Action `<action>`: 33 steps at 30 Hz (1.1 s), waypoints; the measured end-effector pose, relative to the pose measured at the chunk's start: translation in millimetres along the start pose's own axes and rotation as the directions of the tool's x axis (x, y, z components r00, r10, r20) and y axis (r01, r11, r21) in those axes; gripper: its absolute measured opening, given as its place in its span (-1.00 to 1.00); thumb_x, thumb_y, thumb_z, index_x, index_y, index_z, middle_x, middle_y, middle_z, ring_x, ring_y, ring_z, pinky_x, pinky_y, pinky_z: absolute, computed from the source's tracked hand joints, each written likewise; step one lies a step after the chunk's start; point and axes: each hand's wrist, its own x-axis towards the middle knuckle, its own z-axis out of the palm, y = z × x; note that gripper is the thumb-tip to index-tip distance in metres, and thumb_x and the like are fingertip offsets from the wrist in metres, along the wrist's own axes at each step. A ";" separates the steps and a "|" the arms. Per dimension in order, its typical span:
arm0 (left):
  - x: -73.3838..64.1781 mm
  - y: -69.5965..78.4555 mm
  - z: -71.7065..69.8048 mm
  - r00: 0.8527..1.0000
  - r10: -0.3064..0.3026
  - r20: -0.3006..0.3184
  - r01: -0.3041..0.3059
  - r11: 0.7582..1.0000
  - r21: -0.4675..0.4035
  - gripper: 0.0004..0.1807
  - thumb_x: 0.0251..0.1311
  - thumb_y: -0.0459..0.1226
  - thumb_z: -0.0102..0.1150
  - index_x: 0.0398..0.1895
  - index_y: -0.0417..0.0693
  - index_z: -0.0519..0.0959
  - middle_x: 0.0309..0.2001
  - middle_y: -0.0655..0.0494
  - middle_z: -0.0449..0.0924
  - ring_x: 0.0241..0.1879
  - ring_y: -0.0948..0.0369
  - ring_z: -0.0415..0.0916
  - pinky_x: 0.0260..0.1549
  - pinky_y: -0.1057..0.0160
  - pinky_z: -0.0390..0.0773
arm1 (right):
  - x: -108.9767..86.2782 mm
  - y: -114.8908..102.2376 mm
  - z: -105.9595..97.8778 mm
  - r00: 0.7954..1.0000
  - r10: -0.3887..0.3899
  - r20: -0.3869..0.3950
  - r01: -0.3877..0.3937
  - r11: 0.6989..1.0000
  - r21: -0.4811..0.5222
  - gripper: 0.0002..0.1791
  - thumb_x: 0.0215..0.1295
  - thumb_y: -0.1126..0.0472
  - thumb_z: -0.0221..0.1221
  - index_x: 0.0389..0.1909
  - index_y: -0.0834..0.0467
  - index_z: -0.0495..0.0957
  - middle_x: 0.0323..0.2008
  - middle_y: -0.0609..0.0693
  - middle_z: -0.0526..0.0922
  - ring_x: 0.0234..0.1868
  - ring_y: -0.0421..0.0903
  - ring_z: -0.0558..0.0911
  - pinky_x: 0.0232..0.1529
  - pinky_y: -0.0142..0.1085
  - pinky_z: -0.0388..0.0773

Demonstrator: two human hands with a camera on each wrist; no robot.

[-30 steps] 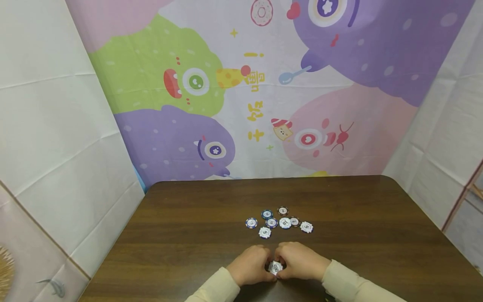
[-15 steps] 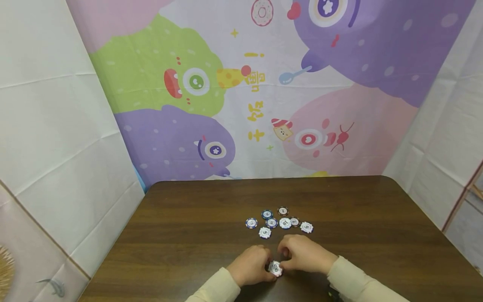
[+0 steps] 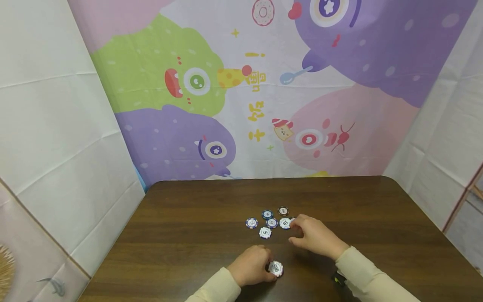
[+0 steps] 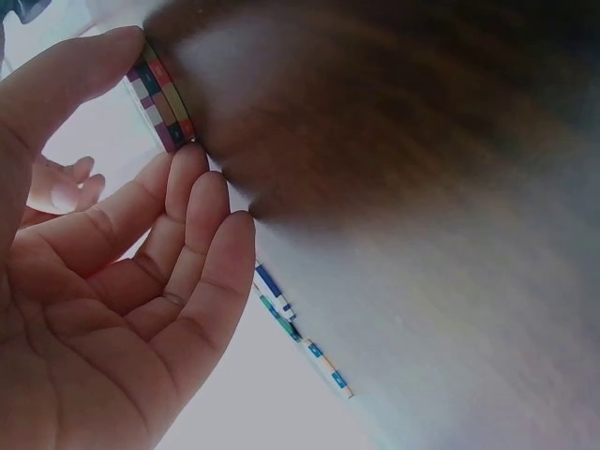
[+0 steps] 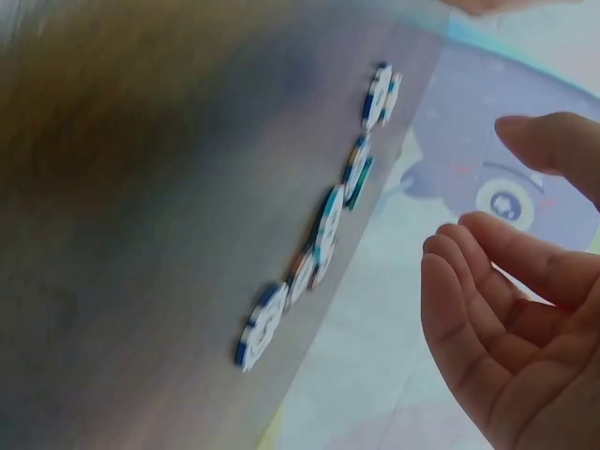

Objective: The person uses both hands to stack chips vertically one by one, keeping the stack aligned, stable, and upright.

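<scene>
On the near part of the table, my left hand (image 3: 250, 265) pinches a short stack of poker chips (image 3: 276, 269) between thumb and fingertips. The stack's white top chip faces up, and in the left wrist view its layered edges (image 4: 161, 98) show maroon, dark, yellow and red bands. My right hand (image 3: 317, 235) hovers at the right end of the spread chips, thumb and fingers apart and nothing between them. It hides the rightmost white chip in the head view; the right wrist view shows that chip (image 5: 263, 328) lying flat near the fingers.
Several chips lie loosely beyond the hands: a white 10 chip (image 3: 284, 223), a white 5 chip (image 3: 265, 232), a dark blue one (image 3: 267, 214), a blue-edged one (image 3: 251, 223) and a brown-edged one (image 3: 283, 210). A cartoon-print cloth (image 3: 256, 159) hangs behind the wooden table (image 3: 181, 235).
My right hand has let go of the chip stack and moved forward and right to the spread chips. My left hand stays at the stack.
</scene>
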 end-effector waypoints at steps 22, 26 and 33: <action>-1.3 1.7 -2.3 1.000 -0.002 -0.014 0.002 1.000 0.012 -0.72 -0.24 -0.08 0.50 -0.61 0.06 0.56 -0.61 0.37 0.41 -0.55 0.41 0.26 -0.51 0.46 0.26 | 17.7 53.2 2.1 0.985 0.169 0.022 -0.165 0.977 -0.137 -0.59 0.05 0.13 0.38 -0.18 0.35 0.62 -0.30 0.10 0.59 -0.29 0.02 0.61 -0.18 -0.05 0.55; -1.4 1.6 -2.2 1.000 -0.014 -0.010 0.014 1.000 0.001 -0.72 -0.24 -0.08 0.51 -0.59 0.06 0.57 -0.60 0.37 0.42 -0.55 0.42 0.27 -0.50 0.46 0.26 | 19.6 56.7 2.9 0.981 0.189 0.050 -0.179 0.970 -0.163 -0.68 0.03 0.13 0.41 -0.32 0.29 0.63 -0.39 0.04 0.55 -0.37 -0.06 0.53 -0.28 -0.10 0.51; -0.9 0.9 0.1 1.000 -0.024 -0.003 0.024 1.000 -0.011 -0.71 -0.24 -0.07 0.52 -0.57 0.05 0.57 -0.59 0.37 0.43 -0.53 0.42 0.28 -0.49 0.46 0.29 | 22.0 59.8 3.7 0.985 0.156 0.077 -0.142 0.977 -0.160 -0.79 0.03 0.17 0.38 -0.58 0.18 0.57 -0.53 -0.04 0.52 -0.45 -0.13 0.42 -0.37 -0.17 0.41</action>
